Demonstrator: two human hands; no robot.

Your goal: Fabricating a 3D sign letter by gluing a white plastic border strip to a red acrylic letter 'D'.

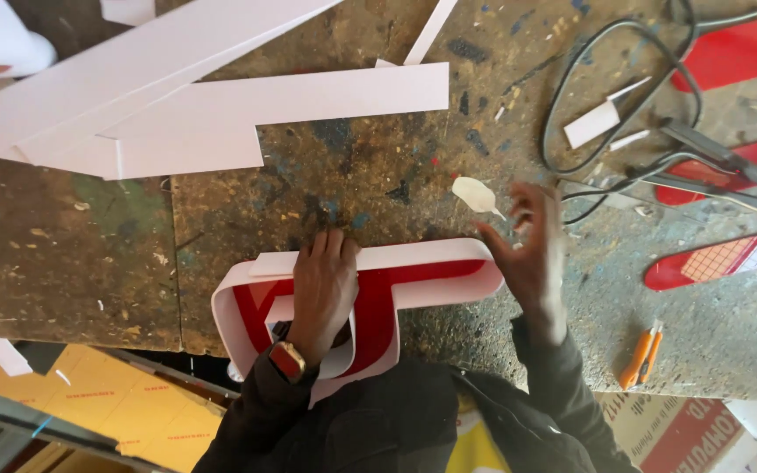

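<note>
Red-faced and rimmed with a white plastic strip, the channel letter (370,298) lies at the counter's (352,175) near edge, partly overhanging it at 6 o'clock from the middle of my view. I judge it light and hollow, the face stiff but the white wall thin and springy, so it would be best gripped across the face or at a bend, not by the loose strip end. My left hand (323,285) lies flat on it, fingers together, pressing down, clamped on nothing. My right hand (527,250) hovers just beside the letter's 3 o'clock end, fingers spread and blurred; a small pale scrap (475,194) sits near its fingertips, and I cannot tell whether they pinch it. Counting outward: one letter in hand, several long white strips (221,105) at 11 o'clock, one orange utility knife (641,355) at 4 o'clock, black cables (624,96) and other red letter pieces (729,219) at 2 o'clock.
</note>
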